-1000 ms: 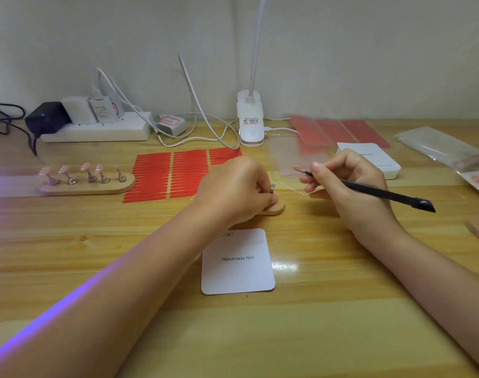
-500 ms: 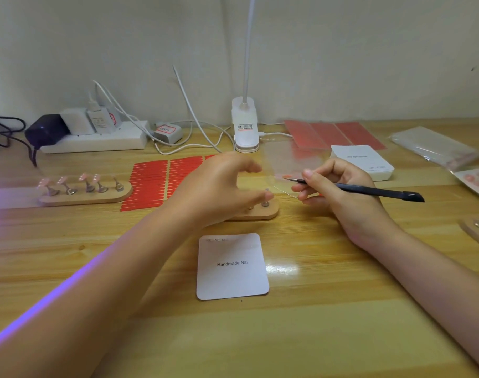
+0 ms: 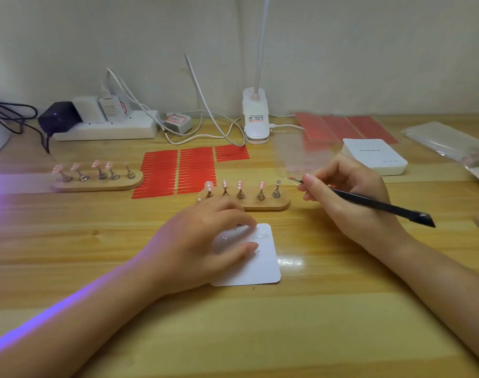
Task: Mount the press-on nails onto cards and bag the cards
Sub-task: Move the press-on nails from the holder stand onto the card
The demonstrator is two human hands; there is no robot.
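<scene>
A white card [image 3: 262,263] lies on the wooden table in front of me. My left hand [image 3: 202,241] is over its left half, index finger and thumb pinching a pale translucent press-on nail [image 3: 227,238] against the card. Just behind it, a wooden nail stand [image 3: 268,204] carries several pink nails [image 3: 239,184] on metal posts; its rightmost post [image 3: 276,186] is bare. My right hand [image 3: 350,197] hovers right of the stand and grips a thin black tool [image 3: 374,204], tip pointing left.
A second nail stand [image 3: 96,184] stands at the left. Red adhesive strips [image 3: 178,170] lie behind the stands. A stack of white cards [image 3: 374,156], clear bags [image 3: 445,140] and pink sheets [image 3: 344,126] are at the right. A lamp clip [image 3: 256,118], power strip [image 3: 104,129] and cables line the wall.
My left hand left the stand's right post and came down toward me onto the white card with a nail. My right hand with the tool stayed about where it was.
</scene>
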